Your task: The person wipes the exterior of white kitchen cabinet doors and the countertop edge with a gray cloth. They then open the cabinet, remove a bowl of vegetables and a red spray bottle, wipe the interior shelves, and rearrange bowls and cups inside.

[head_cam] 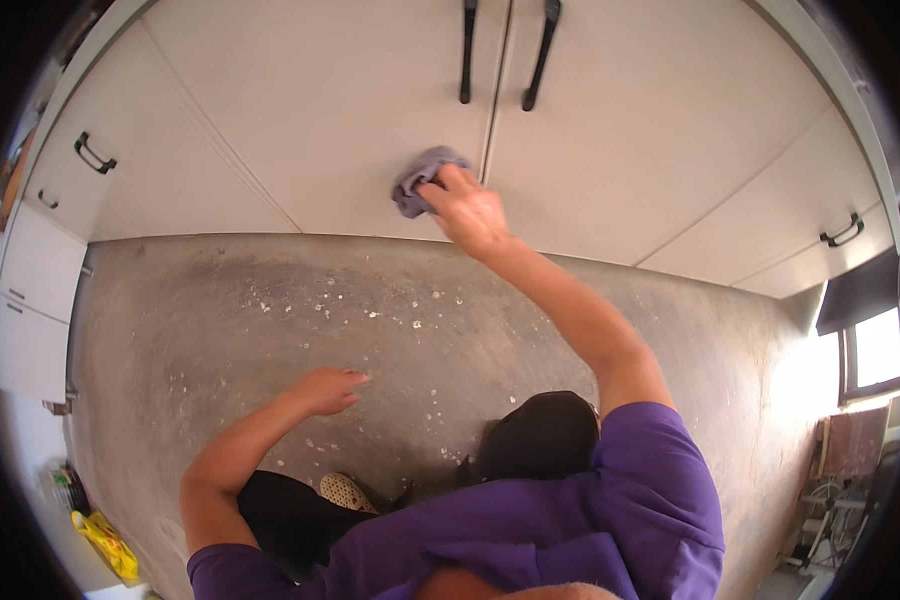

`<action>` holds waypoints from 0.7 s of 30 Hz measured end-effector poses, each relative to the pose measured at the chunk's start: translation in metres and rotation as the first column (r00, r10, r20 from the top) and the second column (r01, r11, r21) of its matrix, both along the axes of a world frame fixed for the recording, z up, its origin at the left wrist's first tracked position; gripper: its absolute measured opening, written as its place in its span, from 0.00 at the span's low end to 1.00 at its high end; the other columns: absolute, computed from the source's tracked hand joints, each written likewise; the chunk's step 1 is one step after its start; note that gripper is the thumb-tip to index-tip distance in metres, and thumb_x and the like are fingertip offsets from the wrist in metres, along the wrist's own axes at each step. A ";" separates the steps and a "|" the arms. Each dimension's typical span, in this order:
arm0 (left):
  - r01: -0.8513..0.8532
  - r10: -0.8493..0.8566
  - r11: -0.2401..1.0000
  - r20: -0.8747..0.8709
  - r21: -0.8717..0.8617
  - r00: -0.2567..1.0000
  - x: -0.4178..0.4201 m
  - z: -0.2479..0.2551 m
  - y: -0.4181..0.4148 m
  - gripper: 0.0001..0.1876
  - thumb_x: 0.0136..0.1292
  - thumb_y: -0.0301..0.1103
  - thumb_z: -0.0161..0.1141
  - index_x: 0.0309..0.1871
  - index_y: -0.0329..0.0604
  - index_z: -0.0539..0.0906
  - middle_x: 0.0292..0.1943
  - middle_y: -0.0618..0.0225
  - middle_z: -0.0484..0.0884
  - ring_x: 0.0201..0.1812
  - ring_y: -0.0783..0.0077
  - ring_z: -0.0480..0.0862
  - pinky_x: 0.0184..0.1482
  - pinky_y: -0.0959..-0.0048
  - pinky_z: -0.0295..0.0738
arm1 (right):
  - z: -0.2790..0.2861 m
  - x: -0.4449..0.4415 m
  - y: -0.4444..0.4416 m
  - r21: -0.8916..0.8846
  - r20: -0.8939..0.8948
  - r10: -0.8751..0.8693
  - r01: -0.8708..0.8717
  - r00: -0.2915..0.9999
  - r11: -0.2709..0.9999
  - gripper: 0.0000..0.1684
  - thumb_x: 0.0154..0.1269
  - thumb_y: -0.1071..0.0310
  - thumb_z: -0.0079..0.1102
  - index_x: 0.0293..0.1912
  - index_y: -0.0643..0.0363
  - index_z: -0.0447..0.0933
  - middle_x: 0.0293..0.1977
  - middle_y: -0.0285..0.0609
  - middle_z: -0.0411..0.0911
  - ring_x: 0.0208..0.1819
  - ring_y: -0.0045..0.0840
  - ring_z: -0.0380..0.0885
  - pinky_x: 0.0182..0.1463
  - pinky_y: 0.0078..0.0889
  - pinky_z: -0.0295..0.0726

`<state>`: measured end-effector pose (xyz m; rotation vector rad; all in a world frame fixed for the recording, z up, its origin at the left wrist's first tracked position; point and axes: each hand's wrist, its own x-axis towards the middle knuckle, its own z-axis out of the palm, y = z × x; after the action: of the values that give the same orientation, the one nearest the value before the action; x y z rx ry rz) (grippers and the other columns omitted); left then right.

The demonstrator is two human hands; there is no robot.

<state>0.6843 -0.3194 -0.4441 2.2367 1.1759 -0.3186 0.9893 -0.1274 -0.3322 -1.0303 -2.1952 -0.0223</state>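
Observation:
A crumpled grey-purple cloth (425, 180) is in my right hand (474, 214), pressed to the lower part of a cream cabinet door (330, 112). My fingers cover part of the cloth. Just right of it runs the gap between this door and its neighbour (615, 135). Above, two long black handles (466, 52) flank that gap. My left hand (334, 390) hangs over the concrete floor, holding nothing, its fingers slightly apart.
Speckled grey concrete floor (217, 337) lies below the cabinet. Drawers with black handles (95, 153) flank the doors. White cabinets (34, 300) and a yellow bag (109, 541) are at left. A window (876, 349) and metal-framed items (825, 517) stand at right.

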 end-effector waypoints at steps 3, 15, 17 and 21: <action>-0.083 0.084 0.996 0.050 -0.024 0.995 -0.004 0.008 -0.002 0.19 0.62 0.38 0.59 0.56 0.48 0.75 0.53 0.55 0.79 0.52 0.50 0.79 0.52 0.56 0.75 | 0.014 0.052 -0.016 -0.023 -0.048 -0.135 0.134 0.990 0.991 0.20 0.47 0.73 0.64 0.43 0.48 0.77 0.46 0.41 0.73 0.49 0.39 0.74 0.43 0.38 0.80; -0.044 0.045 0.999 0.039 -0.014 0.998 0.006 0.015 0.013 0.19 0.62 0.39 0.57 0.56 0.46 0.76 0.53 0.55 0.79 0.52 0.50 0.79 0.52 0.56 0.75 | 0.100 0.129 -0.011 0.329 -0.593 -0.447 0.709 0.670 0.624 0.24 0.48 0.74 0.61 0.50 0.55 0.77 0.47 0.48 0.74 0.53 0.43 0.74 0.54 0.41 0.74; -0.037 0.037 0.999 -0.009 -0.024 0.999 0.009 0.021 0.014 0.20 0.63 0.39 0.57 0.57 0.47 0.75 0.53 0.56 0.79 0.52 0.50 0.79 0.52 0.56 0.75 | 0.083 0.095 -0.007 0.342 -0.498 -0.395 0.593 0.772 0.729 0.27 0.46 0.77 0.62 0.50 0.53 0.77 0.46 0.45 0.75 0.53 0.42 0.73 0.55 0.41 0.74; 0.029 -0.031 0.999 -0.064 -0.022 0.997 0.012 0.023 0.009 0.20 0.63 0.41 0.56 0.58 0.48 0.75 0.54 0.57 0.79 0.51 0.49 0.79 0.51 0.55 0.75 | 0.003 0.023 -0.012 0.028 0.016 -0.164 0.164 0.986 0.986 0.24 0.45 0.75 0.66 0.46 0.53 0.78 0.47 0.43 0.75 0.51 0.40 0.74 0.50 0.41 0.76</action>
<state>0.6959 -0.3104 -0.4211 2.2430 1.1677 -0.4161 1.0127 -0.1394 -0.3295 -1.1974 -2.1152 -0.1361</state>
